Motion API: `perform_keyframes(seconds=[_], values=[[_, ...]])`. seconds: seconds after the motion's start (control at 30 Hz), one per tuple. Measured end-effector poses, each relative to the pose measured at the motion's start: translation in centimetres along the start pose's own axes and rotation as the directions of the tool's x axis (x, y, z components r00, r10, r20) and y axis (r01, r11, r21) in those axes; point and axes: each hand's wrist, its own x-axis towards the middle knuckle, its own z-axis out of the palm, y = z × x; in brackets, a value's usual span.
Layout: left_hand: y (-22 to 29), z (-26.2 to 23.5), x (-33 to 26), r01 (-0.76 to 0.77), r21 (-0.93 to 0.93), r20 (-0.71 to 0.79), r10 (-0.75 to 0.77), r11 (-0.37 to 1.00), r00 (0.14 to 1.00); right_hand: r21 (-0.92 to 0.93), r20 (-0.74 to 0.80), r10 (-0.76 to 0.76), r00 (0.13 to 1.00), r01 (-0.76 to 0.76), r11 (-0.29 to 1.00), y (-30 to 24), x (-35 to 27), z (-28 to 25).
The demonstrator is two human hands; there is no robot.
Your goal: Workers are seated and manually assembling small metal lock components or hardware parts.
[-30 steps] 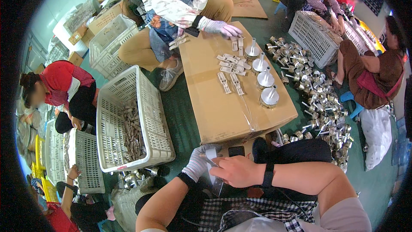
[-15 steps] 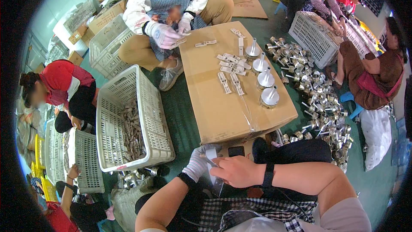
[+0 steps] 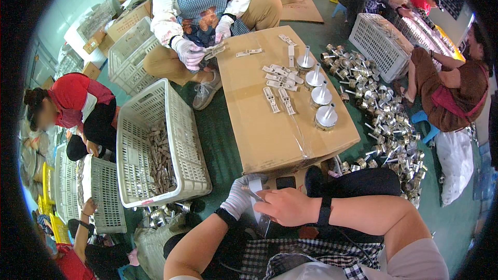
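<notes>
My left hand, in a striped grey-white glove, is closed around a white flat strip just below the near edge of a cardboard box. Bare and closed, my right hand pinches a thin grey metal piece against the strip; its full shape is hidden by my fingers. On the box lie several pale, slotted, lever-like parts. Along its right side stand several silver round caps with upright stems. Across the box, a co-worker's gloved hands hold another pale slotted part.
To the left, a white plastic crate holds many grey strips. A heap of stemmed metal parts covers the floor to the right, near a white sack. Other people sit by crates on both sides. A dark rectangular object lies beyond my hands.
My hands stay in nearly the same place. The co-worker across the box has lowered one gloved hand with the pale part. At the far right, people in yellow and brown have shifted their arms.
</notes>
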Motion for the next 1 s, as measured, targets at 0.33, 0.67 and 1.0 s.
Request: perform_keyframes(seconds=[0.33, 0.67, 1.0], values=[[-0.2, -0.8, 0.5, -0.016, -0.016, 0.012, 0.016, 1.000, 1.000, -0.001, 0.025, 0.014, 1.000, -0.014, 1.000, -0.1, 0.0, 0.0], [-0.3, -1.0, 0.8, 0.006, -0.060, 0.007, -0.006, 0.998, 1.000, -0.006, -0.004, -0.002, 1.000, 0.002, 1.000, -0.1, 0.1, 0.0], [-0.5, -1.8, 1.3, -0.005, -0.005, 0.019, 0.005, 1.000, 1.000, -0.011, -0.007, -0.008, 1.000, 0.008, 1.000, 0.0, 0.0, 0.0]])
